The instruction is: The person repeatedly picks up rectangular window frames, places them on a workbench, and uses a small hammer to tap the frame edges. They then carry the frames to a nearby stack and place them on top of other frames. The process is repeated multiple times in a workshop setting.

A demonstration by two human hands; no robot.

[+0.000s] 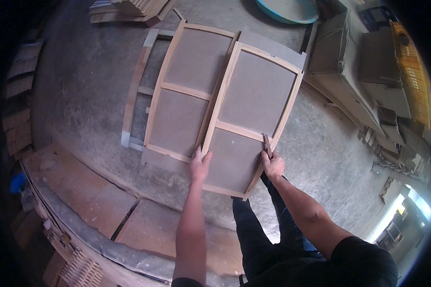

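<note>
The left hand (199, 166) clamped its fingers on the framed panel (256, 93) at twelve o'clock; the right hand (274, 166) pinched a thin stick (267, 142) by the panel's four-o'clock edge; positioning seemed underway, next needing alignment.

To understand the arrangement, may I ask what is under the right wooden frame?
Past the far edge of the right wooden frame, a grey board shows, seemingly beneath. The rest underneath is covered; I cannot tell.

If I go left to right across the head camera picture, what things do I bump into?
Stacked wooden pieces, another wood stack at the top, the left hand, the framed panel between the hands, the right hand, a yellow crate.
</note>
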